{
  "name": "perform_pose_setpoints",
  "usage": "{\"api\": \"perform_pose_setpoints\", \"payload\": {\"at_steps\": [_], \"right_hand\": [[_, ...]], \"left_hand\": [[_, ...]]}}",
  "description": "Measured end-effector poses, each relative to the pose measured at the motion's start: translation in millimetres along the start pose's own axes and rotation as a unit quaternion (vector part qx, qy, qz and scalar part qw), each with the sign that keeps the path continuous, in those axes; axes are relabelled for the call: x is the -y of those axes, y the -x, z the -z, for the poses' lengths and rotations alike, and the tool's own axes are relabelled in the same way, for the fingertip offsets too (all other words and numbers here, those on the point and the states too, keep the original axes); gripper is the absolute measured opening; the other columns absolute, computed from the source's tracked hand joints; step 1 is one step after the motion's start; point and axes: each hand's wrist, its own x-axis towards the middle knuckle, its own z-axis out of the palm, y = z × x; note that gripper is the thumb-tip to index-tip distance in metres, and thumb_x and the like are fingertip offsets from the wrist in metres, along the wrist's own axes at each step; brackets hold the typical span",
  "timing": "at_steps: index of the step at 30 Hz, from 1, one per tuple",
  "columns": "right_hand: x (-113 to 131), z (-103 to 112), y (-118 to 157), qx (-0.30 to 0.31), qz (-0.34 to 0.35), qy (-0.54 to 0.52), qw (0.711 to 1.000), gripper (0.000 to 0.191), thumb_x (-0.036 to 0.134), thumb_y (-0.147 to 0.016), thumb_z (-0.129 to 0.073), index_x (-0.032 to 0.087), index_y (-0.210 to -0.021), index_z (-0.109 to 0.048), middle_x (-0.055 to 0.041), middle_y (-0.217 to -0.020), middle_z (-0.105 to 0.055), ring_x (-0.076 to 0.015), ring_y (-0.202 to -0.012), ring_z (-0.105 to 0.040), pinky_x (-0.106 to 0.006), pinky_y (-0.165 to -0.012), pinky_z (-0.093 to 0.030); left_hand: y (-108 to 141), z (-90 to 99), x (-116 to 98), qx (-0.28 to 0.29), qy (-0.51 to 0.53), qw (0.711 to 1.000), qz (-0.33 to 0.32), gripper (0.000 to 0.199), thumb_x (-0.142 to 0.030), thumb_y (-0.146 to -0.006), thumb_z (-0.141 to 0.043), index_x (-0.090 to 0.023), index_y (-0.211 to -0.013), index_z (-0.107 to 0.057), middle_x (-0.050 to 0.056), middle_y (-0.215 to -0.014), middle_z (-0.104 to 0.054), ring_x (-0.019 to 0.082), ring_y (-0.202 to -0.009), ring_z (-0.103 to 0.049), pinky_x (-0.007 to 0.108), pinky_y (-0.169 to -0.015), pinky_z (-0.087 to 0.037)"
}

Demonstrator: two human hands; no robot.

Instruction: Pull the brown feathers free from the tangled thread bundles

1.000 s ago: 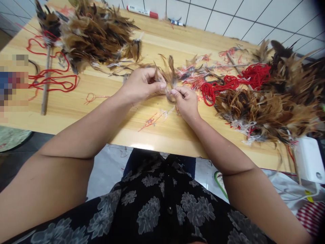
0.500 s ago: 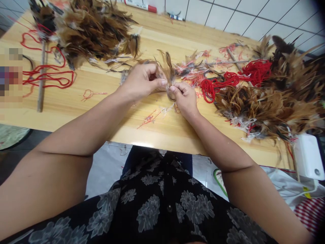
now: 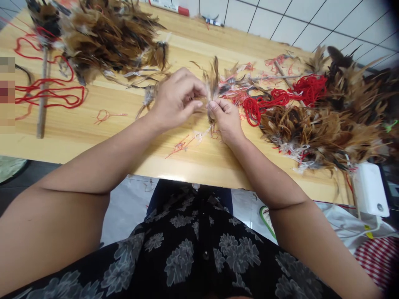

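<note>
My right hand [image 3: 229, 120] pinches a small bunch of brown feathers [image 3: 213, 81] between thumb and fingers over the middle of the table. The feather tips point away from me, and the bunch's lower end shows beneath the pinch. Just left of the bunch is my left hand [image 3: 179, 99], its fingers curved and its thumb held apart from them. Nothing can be made out between them; the fingertips are close to the feathers. White and red thread scraps [image 3: 181, 146] lie on the wood below the hands.
A large feather pile [image 3: 106, 37] lies at the back left, beside a wooden stick [image 3: 43, 95] and loose red cord [image 3: 50, 97]. To the right are bundled feathers [image 3: 321, 133], a red cord skein [image 3: 308, 89] and a white box [image 3: 372, 189] at the table's edge.
My left hand has come away from the feather bunch, its thumb parting from its fingers. My right hand keeps its pinch. The whole view has shifted slightly.
</note>
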Motion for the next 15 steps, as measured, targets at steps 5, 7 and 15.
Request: {"api": "perform_pose_setpoints", "payload": {"at_steps": [5,7,15], "right_hand": [[25,3,3,0.024,-0.087,-0.086,0.992,0.065,0.086,-0.101,-0.096,0.027,-0.086,-0.072,0.0039,-0.074,-0.062,-0.0153,-0.075,-0.057,-0.031,-0.073,-0.054],[29,5,3,0.017,-0.097,-0.104,0.99,0.063,0.081,-0.1,-0.099,0.026,-0.086,-0.071,0.0031,-0.078,-0.065,-0.0149,-0.078,-0.057,-0.03,-0.074,-0.053],[20,4,-1,0.017,-0.105,-0.132,0.986,0.061,0.08,-0.101,-0.1,0.026,-0.088,-0.073,0.0024,-0.08,-0.067,-0.0176,-0.085,-0.064,-0.031,-0.08,-0.059]], "left_hand": [[-2,-9.7,-5,0.093,-0.024,0.995,-0.006,0.019,-0.051,-0.109,-0.089,-0.032,-0.106,-0.086,0.012,-0.121,-0.079,0.041,-0.142,-0.069,0.059,-0.132,-0.057],[-5,-18.1,2,0.064,-0.002,0.998,-0.007,0.013,-0.04,-0.11,-0.086,-0.03,-0.102,-0.083,0.011,-0.116,-0.076,0.039,-0.139,-0.07,0.059,-0.13,-0.058],[-7,-21.2,0,0.054,0.032,0.998,-0.008,0.021,-0.03,-0.105,-0.093,-0.031,-0.089,-0.078,0.009,-0.108,-0.077,0.038,-0.139,-0.071,0.057,-0.134,-0.054]]}}
